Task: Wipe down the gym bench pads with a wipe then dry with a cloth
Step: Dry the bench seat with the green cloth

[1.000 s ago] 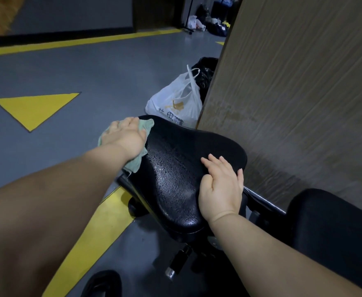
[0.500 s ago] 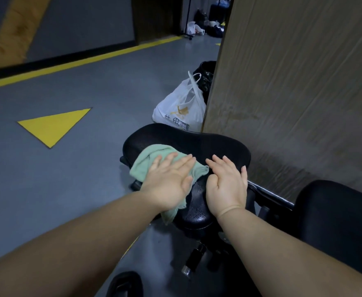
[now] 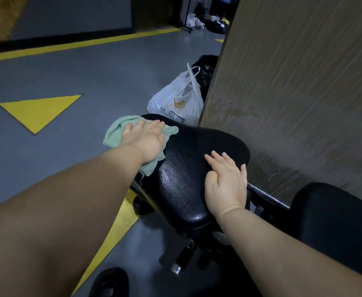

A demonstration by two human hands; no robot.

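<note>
Both the left hand (image 3: 145,140) and the right hand (image 3: 225,183) are lying flat, fingers straight, on the black seat pad (image 3: 182,189), apart from each other. Under the left hand, the green cloth (image 3: 115,133) is being pressed against the pad's far edge, spilling out left of the palm; the right hand is resting bare on the pad.

The left hand (image 3: 145,140) covers the middle of the green cloth (image 3: 113,136), the second black pad (image 3: 336,221) runs off the right edge, and the far clutter (image 3: 214,20) is too small to tell.
</note>
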